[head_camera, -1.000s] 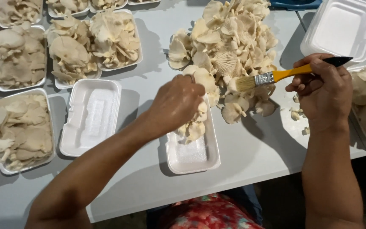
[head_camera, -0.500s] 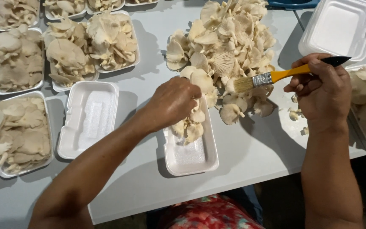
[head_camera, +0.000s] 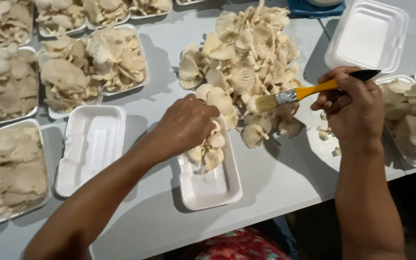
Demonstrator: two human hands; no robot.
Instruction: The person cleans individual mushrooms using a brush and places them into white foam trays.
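Observation:
My left hand is closed over a cluster of pale oyster mushrooms at the far end of a white foam tray in front of me. My right hand grips a paintbrush with a yellow handle and black tip, its bristles pointing left at a big loose pile of oyster mushrooms on the grey table. The brush hovers over the pile's near edge.
An empty foam tray lies left of my left arm. Several trays filled with mushrooms line the left and back. Another empty tray sits at the back right, a mushroom-filled one at the right edge. Scraps lie near my right hand.
My left hand has stayed on the mushroom cluster in the tray, shifting slightly. The right hand with the brush has barely moved.

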